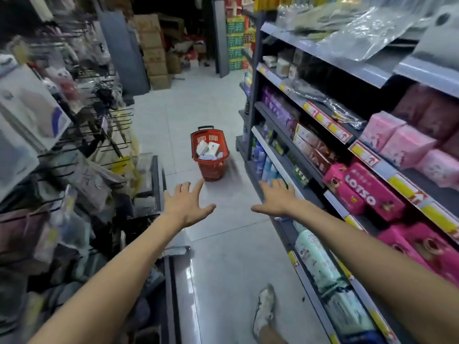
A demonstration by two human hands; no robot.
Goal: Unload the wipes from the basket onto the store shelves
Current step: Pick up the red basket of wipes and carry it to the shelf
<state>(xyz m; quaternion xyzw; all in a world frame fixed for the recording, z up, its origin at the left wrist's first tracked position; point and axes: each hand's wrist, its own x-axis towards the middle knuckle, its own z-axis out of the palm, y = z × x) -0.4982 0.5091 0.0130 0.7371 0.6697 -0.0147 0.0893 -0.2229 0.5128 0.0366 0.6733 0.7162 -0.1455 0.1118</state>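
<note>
A red basket (211, 170) stands upright on the tiled floor (223, 256) in the middle of the aisle, its black handle at the far rim. The wipes (207, 148), white packs lying loosely tilted, are inside the basket. Both hands are stretched out on the near side of the basket, well apart from it and touching nothing. The left hand (185, 206) is released, fingers spread wide, just to the near left of the basket. The right hand (278, 199) is likewise spread and empty, to the near right. Right of the basket run the store shelves (273, 157), with pink boxes (372, 192) on them. Left of the basket hang bagged goods on hooks (111, 135). Beyond the basket stand stacked cardboard boxes (152, 50).
</note>
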